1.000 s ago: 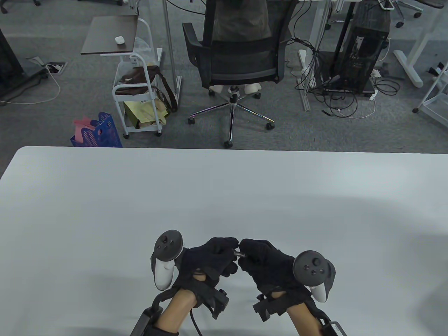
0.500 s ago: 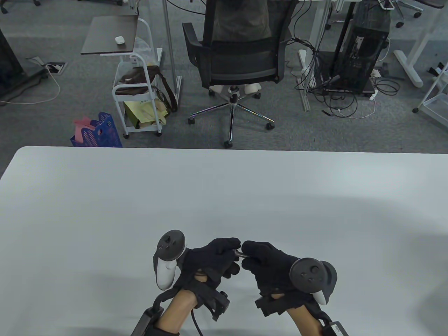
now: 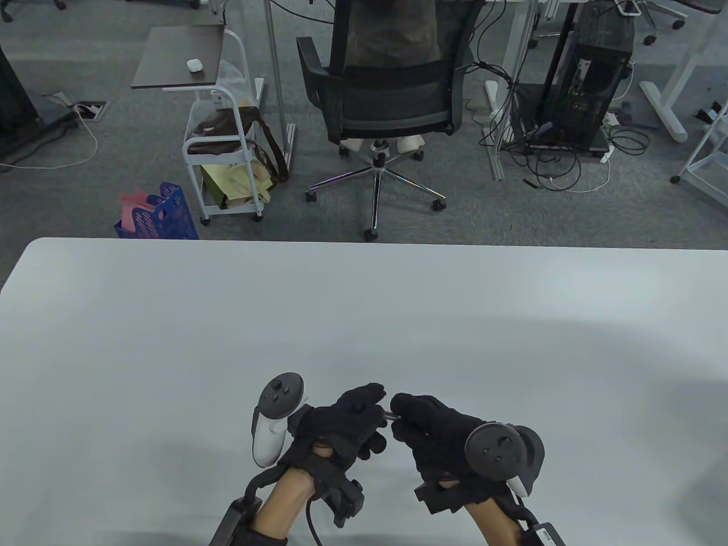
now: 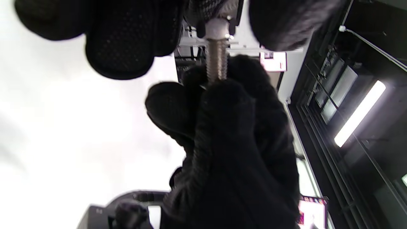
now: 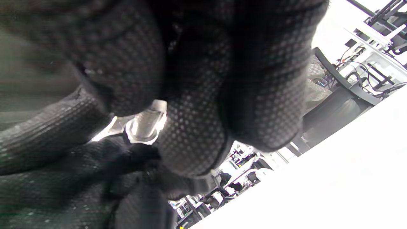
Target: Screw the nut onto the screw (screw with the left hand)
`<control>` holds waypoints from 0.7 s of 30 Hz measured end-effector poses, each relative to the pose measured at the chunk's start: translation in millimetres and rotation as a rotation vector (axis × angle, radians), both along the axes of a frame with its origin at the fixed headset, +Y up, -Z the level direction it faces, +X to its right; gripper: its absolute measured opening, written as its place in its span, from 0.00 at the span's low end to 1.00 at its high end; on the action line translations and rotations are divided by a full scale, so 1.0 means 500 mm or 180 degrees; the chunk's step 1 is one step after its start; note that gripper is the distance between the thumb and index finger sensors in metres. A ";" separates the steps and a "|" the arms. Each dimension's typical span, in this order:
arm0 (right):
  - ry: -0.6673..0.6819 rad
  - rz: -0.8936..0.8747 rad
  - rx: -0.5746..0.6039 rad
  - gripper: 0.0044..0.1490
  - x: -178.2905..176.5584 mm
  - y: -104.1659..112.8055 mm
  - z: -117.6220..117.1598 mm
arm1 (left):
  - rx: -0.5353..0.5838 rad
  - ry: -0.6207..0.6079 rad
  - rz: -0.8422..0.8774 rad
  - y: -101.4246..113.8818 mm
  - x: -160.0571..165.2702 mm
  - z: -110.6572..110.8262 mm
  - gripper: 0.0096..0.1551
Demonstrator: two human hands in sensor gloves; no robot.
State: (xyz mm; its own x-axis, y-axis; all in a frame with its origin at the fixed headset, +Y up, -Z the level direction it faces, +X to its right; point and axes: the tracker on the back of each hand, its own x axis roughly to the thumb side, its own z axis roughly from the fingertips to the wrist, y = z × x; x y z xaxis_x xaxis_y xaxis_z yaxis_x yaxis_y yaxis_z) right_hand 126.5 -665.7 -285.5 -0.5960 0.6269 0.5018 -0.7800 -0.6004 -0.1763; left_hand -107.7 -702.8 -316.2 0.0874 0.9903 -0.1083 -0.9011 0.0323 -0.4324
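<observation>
Both gloved hands are raised above the near edge of the white table (image 3: 364, 318), fingertips meeting between them. A short stretch of bright metal — the screw (image 3: 390, 413) — bridges the gap from one hand to the other in the table view.

Left hand (image 3: 341, 424): fingers curled, fingertips closed on the left end of the screw. In the left wrist view the threaded shaft of the screw (image 4: 217, 62) runs straight down from the left hand's fingertips (image 4: 119, 41) at the top of the frame into the right hand (image 4: 235, 143) below. At the top of the shaft a pale, over-lit piece sits between the left fingertips; it cannot be told from this view whether that is the nut or the screw's head.

Right hand (image 3: 441, 435): fingers closed round the other end of the screw, gripping it. In the right wrist view the screw (image 5: 149, 119) emerges from between the right hand's fingers (image 5: 194, 133), and the nut (image 5: 141, 135) sits on it as a wider bright ring, touching the left hand's glove (image 5: 63, 152) just below and beside it. How far the nut is threaded on cannot be told.

A tracker is strapped to the back of each hand — the left tracker (image 3: 276, 418) white-handled with a dark disc, the right tracker (image 3: 497, 446) showing its dark round face.

Beyond the far edge of the table stands a black office chair (image 3: 387, 96) on grey carpet, a white trolley (image 3: 224, 153) to its left and a blue crate (image 3: 162, 215) near that.
</observation>
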 end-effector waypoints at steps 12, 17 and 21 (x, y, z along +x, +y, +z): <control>0.0004 -0.0181 -0.0245 0.25 0.007 -0.018 -0.014 | -0.0042 0.0020 -0.0294 -0.016 0.007 -0.006 0.38; 0.0112 -0.0231 -0.0547 0.30 0.004 -0.033 -0.022 | -0.0055 0.0158 -0.0359 -0.015 0.012 -0.004 0.32; 0.0080 0.0172 -0.0340 0.28 -0.001 -0.023 -0.023 | -0.0129 -0.0100 -0.0309 -0.020 0.014 -0.005 0.32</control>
State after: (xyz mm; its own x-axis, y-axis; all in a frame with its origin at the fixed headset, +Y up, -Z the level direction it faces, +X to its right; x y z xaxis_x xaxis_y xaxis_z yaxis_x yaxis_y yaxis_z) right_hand 126.1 -677.0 -296.8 -0.6184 0.6450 0.4490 -0.7495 -0.6559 -0.0900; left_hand -100.5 -712.9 -318.5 0.1867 0.9718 -0.1440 -0.8805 0.1005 -0.4632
